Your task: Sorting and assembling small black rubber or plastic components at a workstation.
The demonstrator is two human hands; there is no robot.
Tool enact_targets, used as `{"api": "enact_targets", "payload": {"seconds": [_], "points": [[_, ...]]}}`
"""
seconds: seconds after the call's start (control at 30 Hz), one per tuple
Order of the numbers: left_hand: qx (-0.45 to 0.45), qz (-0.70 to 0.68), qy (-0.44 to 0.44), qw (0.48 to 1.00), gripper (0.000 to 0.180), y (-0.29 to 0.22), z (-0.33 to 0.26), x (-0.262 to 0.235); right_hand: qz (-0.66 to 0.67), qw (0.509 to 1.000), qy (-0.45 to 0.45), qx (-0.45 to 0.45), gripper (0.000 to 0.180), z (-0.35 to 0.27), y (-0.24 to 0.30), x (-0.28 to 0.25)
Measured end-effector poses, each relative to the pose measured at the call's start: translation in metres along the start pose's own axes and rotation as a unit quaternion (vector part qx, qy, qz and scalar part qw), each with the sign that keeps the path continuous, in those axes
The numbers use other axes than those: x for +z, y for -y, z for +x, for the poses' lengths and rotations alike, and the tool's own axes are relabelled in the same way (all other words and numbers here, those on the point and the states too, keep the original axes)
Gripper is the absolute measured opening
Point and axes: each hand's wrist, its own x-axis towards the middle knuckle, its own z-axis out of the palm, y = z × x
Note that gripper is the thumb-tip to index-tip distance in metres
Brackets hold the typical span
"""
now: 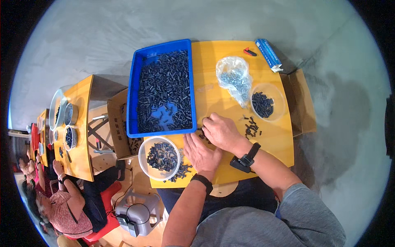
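Observation:
My left hand (200, 155) lies flat on the yellow table (263, 160), its fingers stretched toward the near edge of a blue tray (131, 94). Beyond its fingertips, my right hand (222, 131) has curled fingers pressed together; whatever they hold is hidden. A few small black cylindrical parts (201, 133) show between the hands. More loose black parts (251, 126) lie to the right of my right hand. The tray holds a deep layer of similar black pieces. Left of my left hand stands a white round tub (143, 166) of dark parts, with several spilled beside it.
A clear plastic bag (234, 80) of small shiny pieces and a round tub (279, 109) of black parts stand at the right. Behind them are a red-black tool (249, 52) and a blue box (268, 54). Cardboard boxes (302, 103) flank the table. Other people sit at left.

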Motion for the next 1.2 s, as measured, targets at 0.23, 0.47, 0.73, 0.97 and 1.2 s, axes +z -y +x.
{"api": "enact_targets", "payload": {"seconds": [0.23,0.47,0.73,0.97,1.2], "points": [[-0.004,0.003,-0.031,1.000,0.086,0.005,0.001,0.011,0.020,1.000,-0.009,0.012,0.022,-0.014,0.000,0.010],[0.002,0.003,-0.016,1.000,0.082,-0.001,0.001,0.005,0.067,0.997,-0.040,-0.026,0.017,-0.016,-0.005,0.014],[0.019,0.003,-0.042,0.999,0.085,0.000,0.000,0.008,0.054,0.996,-0.047,-0.053,0.006,-0.014,-0.001,0.008],[0.024,0.000,-0.037,0.999,0.094,0.004,0.000,0.013,0.105,0.987,-0.096,-0.076,0.009,-0.015,-0.006,0.006],[0.017,0.007,-0.035,0.999,0.105,0.002,-0.002,0.010,0.028,0.987,-0.160,0.014,0.020,-0.027,-0.016,-0.016]]}}
